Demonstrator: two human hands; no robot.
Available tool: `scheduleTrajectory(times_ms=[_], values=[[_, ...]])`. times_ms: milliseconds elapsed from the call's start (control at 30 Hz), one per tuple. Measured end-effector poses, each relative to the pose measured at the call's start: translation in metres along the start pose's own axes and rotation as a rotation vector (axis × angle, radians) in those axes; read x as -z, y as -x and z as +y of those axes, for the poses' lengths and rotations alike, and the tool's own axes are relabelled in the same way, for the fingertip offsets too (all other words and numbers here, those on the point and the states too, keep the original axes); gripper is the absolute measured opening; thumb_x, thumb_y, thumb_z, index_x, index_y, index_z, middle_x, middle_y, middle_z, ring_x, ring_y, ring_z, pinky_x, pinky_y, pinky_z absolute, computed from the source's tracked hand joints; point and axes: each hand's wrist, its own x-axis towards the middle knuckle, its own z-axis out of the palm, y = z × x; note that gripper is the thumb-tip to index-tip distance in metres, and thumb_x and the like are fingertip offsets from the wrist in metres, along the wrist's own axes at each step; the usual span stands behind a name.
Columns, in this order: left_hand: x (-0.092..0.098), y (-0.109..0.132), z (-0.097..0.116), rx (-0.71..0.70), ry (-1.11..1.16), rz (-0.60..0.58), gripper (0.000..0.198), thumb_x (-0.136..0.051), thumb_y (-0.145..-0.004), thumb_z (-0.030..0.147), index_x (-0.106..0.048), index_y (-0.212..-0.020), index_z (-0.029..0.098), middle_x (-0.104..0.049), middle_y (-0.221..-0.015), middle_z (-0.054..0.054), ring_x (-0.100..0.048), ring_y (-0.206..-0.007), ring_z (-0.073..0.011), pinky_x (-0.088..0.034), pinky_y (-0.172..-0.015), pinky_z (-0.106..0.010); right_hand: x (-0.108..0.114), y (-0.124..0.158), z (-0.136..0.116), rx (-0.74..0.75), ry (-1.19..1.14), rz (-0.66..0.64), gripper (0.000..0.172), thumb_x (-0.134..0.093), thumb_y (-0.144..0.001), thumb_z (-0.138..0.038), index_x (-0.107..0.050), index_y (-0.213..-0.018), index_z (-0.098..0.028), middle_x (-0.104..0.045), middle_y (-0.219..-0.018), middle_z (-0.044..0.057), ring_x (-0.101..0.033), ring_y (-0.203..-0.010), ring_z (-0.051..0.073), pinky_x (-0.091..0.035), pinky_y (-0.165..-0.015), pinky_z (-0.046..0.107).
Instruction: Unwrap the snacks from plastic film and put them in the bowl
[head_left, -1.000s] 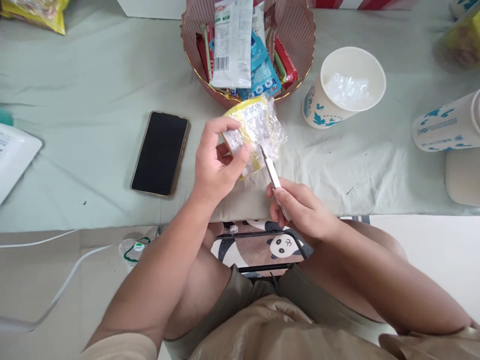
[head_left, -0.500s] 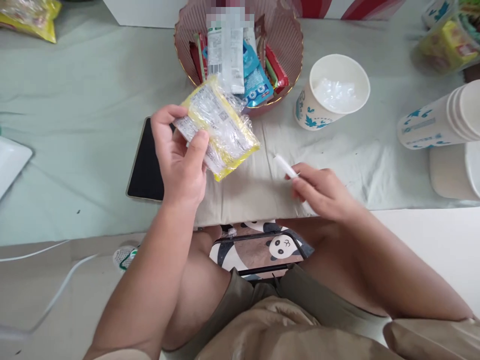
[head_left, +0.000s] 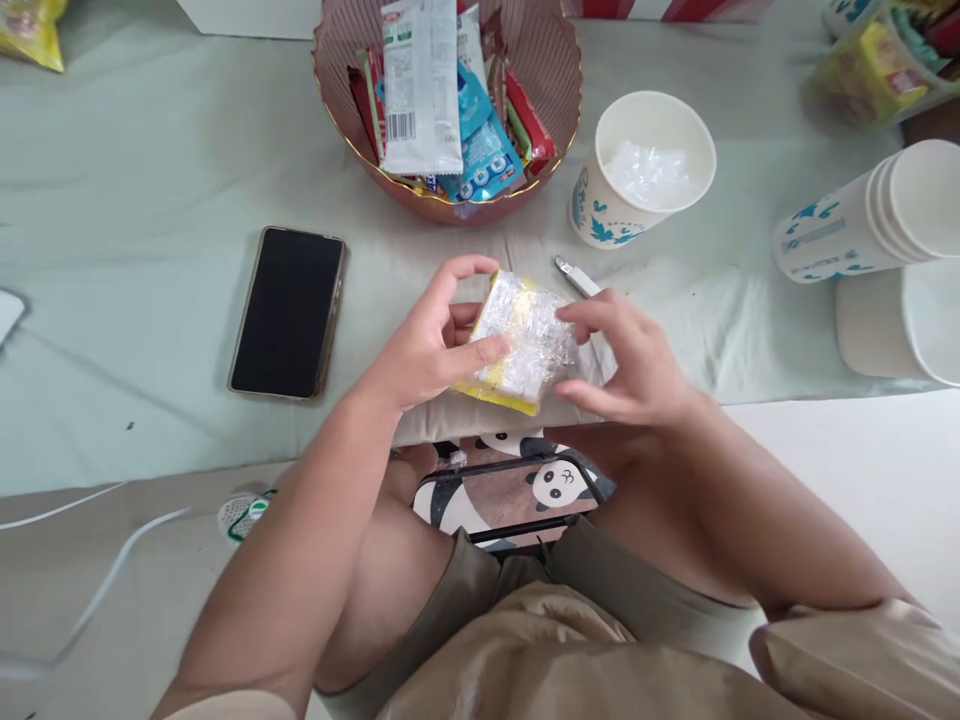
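Observation:
My left hand (head_left: 442, 335) grips a yellow-and-white snack packet (head_left: 517, 340) in crinkled clear plastic wrap, thumb on top and fingers behind. At the packet's right side is my right hand (head_left: 630, 355), its fingers apart and the fingertips at the loose wrap; whether they touch it I cannot tell. Just beyond the right hand a white utility knife (head_left: 576, 276) lies on the cloth, partly hidden by that hand. A pink ribbed bowl (head_left: 442, 208) with a gold rim stands behind, filled with several wrapped snacks.
A paper cup (head_left: 622, 200) holding crumpled clear plastic stands right of the bowl. Stacked paper cups (head_left: 840, 225) lie farther right, near a clear tub (head_left: 862, 85) of packets. A phone (head_left: 289, 312) rests at left on the green cloth (head_left: 150, 250). The table's front edge runs above my lap.
The utility knife has left my right hand and now lies on the cloth. My left hand has brought the packet down and right, and my right hand has come to its side.

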Motion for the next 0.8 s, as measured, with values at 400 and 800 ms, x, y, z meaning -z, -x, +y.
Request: scheduleTrajectory(times_ms=[400, 800], values=[[0.011, 0.004, 0.002, 0.122, -0.254, -0.296, 0.070, -0.084, -0.079, 0.030, -0.044, -0.137, 0.030, -0.071, -0.117, -0.006, -0.075, -0.089, -0.0187, -0.062, -0.069, -0.026, -0.011, 0.002, 0.016, -0.612, -0.581, 0.418, 0.040, -0.058, -0.098, -0.063, -0.057, -0.089, -0.024, -0.055, -0.053, -0.006, -0.054, -0.043, 0.010, -0.041, -0.045, 0.023], [0.003, -0.011, -0.013, -0.155, -0.139, 0.120, 0.031, -0.076, -0.084, 0.033, -0.059, -0.110, 0.029, -0.062, -0.098, -0.001, -0.059, -0.065, -0.0109, -0.053, -0.051, -0.020, -0.024, 0.003, -0.021, -0.202, -0.135, 0.138, 0.030, -0.066, -0.091, -0.022, -0.059, -0.120, -0.024, -0.069, -0.089, 0.000, -0.065, -0.075, 0.014, -0.056, -0.073, 0.031]])
